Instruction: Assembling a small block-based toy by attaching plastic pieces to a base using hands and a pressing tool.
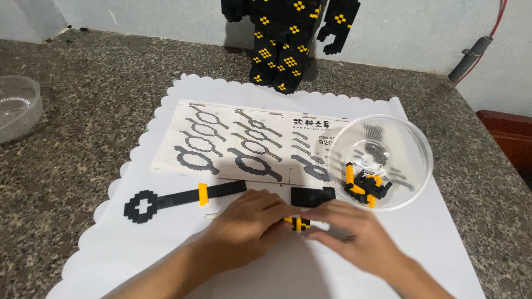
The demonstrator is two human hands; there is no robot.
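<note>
Head view: left hand (pixel 244 224) and right hand (pixel 346 235) both pinch a small black-and-yellow brick piece (pixel 297 223) over the white paper (pixel 138 243) on the bench (pixel 83 111). Clear bowl (pixel 413 160) of bricks sits at 2 o'clock, long black brick strip (pixel 183 198) at 10.

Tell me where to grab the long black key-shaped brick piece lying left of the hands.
Probably best to pinch the key piece across its straight shaft near the yellow band, coming from above. It lies flat on the white paper, and the shaft looks narrower than the looped head.

1 black-and-yellow brick figure (pixel 288 39) stands behind the instruction sheet (pixel 244 141) — empty clear bowl (pixel 16 105) far left.
</note>
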